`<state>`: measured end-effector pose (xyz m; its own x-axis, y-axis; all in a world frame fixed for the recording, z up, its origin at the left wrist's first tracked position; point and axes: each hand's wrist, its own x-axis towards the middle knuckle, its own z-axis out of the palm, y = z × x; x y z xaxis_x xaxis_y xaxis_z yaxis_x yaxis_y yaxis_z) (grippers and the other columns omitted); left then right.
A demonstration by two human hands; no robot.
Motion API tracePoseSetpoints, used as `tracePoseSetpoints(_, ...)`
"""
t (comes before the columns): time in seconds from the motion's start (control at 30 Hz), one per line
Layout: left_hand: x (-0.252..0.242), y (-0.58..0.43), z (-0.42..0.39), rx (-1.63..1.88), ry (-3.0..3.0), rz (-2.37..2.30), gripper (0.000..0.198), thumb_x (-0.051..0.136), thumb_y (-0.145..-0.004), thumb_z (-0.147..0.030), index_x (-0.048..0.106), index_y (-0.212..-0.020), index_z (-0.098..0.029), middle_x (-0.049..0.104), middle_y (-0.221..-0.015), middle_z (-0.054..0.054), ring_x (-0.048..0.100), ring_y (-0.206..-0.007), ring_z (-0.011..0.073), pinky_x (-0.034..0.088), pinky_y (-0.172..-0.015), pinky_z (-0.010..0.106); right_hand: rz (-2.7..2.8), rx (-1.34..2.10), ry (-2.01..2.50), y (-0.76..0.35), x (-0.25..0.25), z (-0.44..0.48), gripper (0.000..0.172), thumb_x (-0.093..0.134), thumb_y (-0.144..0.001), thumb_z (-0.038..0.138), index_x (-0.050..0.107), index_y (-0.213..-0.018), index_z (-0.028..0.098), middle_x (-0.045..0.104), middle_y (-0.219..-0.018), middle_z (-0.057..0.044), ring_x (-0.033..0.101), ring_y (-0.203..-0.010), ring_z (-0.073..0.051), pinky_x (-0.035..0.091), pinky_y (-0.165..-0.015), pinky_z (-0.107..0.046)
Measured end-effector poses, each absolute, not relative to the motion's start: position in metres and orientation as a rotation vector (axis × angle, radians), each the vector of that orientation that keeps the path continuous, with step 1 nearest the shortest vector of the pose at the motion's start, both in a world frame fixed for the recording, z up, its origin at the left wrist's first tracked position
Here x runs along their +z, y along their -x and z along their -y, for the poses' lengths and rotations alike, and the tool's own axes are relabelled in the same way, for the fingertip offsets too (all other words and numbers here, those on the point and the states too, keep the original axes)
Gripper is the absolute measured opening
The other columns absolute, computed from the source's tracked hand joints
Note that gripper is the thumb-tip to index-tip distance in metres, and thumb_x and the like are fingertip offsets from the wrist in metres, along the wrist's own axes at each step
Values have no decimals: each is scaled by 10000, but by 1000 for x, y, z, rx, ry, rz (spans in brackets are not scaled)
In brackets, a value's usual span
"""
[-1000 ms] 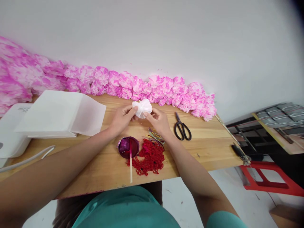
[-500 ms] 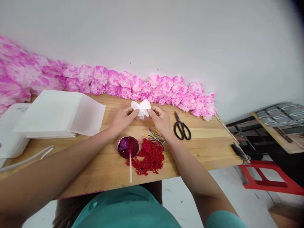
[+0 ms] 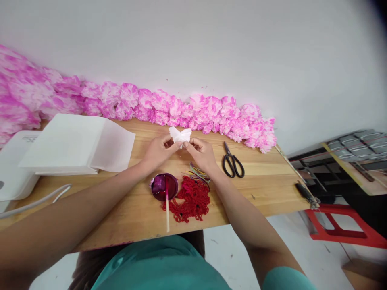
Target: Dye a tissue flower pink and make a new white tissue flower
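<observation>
A small white tissue paper flower (image 3: 180,135) is held up over the table between both hands. My left hand (image 3: 161,152) pinches its left side, thumb in front and fingers curled behind. From the right, my right hand (image 3: 201,154) grips it the same way, the two thumbs almost meeting at its lower middle. Below the hands sits a small dish of purple-red dye (image 3: 172,186) with a pale stick (image 3: 167,209) leaning across it. A tangled heap of red yarn (image 3: 193,199) lies beside the dish, and several thin coloured strings (image 3: 196,172) lie just above the yarn.
Black-handled scissors (image 3: 232,163) lie right of my right hand. A row of pink and white paper flowers (image 3: 160,100) lines the wall. White paper sheets (image 3: 66,141) rest on a white machine (image 3: 18,177) with a cable (image 3: 36,205). A red stool (image 3: 347,225) stands off the table's right end.
My hands have drawn closer together on the white paper flower, the thumbs now nearly touching. The flower looks more gathered at its middle, its two sides folded upward.
</observation>
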<state>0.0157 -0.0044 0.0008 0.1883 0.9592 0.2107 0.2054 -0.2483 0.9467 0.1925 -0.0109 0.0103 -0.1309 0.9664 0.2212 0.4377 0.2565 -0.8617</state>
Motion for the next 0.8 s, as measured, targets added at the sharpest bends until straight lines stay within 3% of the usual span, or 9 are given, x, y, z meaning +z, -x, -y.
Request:
tracePoseSetpoints(0.17,0,-14,2,1137,-1673,-1187,201,585,-823,-355,583,-731,-177,562,-682,-15,487,-662,141,355,-617,258,1671,820,1320,-196,13,8,282,605,-840,452,638,-713,203,617,-678,12,526,-650,-142,404,-647,-275)
tracePoseSetpoints(0.4,2,-14,3,1116,-1757,-1163,209,556,-844,-357,579,-736,-179,572,-699,-11,480,-667,143,340,-628,267,1629,876,1287,-199,19,8,405,561,-879,552,663,-722,194,669,-727,-10,578,-705,-151,441,-696,-283)
tracePoseSetpoints(0.6,-4,-18,3,1085,-1939,-1193,174,581,-834,-314,603,-716,-188,580,-707,11,502,-690,165,344,-641,278,1561,767,1324,-194,12,8,248,650,-808,435,712,-829,196,694,-739,3,571,-671,-141,441,-643,-266)
tracePoseSetpoints(0.8,-2,-15,3,1162,-1745,-1158,203,531,-867,-327,674,-888,-184,708,-874,32,603,-788,180,438,-736,278,1477,672,1336,-198,13,6,233,619,-824,425,678,-777,204,665,-712,-2,578,-681,-149,437,-642,-270)
